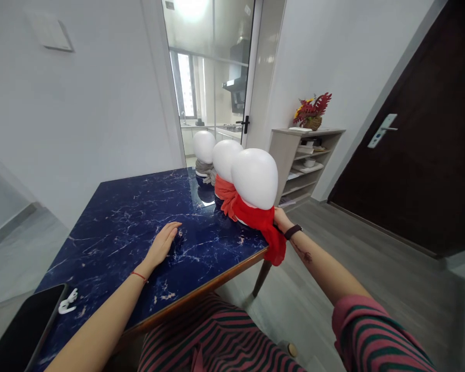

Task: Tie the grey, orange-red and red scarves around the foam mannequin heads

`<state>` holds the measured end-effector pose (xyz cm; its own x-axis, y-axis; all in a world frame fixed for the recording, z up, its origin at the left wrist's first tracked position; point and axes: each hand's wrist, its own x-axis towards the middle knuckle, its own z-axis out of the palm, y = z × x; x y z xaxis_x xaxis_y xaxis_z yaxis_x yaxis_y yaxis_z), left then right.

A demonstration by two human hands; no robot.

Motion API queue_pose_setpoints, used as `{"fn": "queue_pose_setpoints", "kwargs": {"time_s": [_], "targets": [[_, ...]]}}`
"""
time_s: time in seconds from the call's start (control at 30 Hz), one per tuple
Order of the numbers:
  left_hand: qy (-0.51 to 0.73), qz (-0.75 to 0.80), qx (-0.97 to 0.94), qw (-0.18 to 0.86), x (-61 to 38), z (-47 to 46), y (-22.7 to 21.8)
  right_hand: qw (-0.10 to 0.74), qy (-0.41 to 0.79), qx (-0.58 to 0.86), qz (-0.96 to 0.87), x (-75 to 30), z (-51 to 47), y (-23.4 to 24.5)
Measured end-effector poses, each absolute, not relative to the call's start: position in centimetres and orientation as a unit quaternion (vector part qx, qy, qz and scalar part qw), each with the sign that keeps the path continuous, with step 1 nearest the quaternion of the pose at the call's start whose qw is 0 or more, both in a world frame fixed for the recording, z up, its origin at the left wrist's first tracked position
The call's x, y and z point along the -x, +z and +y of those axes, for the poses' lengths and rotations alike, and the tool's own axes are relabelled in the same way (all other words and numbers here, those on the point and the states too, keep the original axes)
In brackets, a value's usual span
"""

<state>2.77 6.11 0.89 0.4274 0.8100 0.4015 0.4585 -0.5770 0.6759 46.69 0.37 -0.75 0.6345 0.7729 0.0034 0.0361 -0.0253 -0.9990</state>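
Three smooth white head-shaped forms stand in a row on the blue table. A red scarf wraps the base of the nearest white head form, and its tail hangs over the table edge. My right hand is closed at the scarf's right side, some fingers hidden behind the cloth. The middle white head form has a coral scarf round it; the farthest white head form has a grey scarf. My left hand rests on the tabletop, fingers stretched out, holding nothing.
A black phone or tablet and white earphones lie at the table's near left. Beyond the table's right end stands a shelf unit topped by a flower basket. A glass door is behind the table; a dark door stands right.
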Motion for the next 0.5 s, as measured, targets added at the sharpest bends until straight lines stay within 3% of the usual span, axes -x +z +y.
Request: {"fn": "queue_pose_setpoints", "kwargs": {"time_s": [0.23,0.5], "targets": [[0.376,0.406,-0.805,0.211,-2.7,6.1,0.3,0.595,0.219,0.712,-0.302,-48.1,-0.3,-0.5],[0.399,0.453,-0.778,0.173,-2.0,5.1,0.5,0.685,0.261,0.63,-0.255,-48.5,-1.7,-1.3]]}}
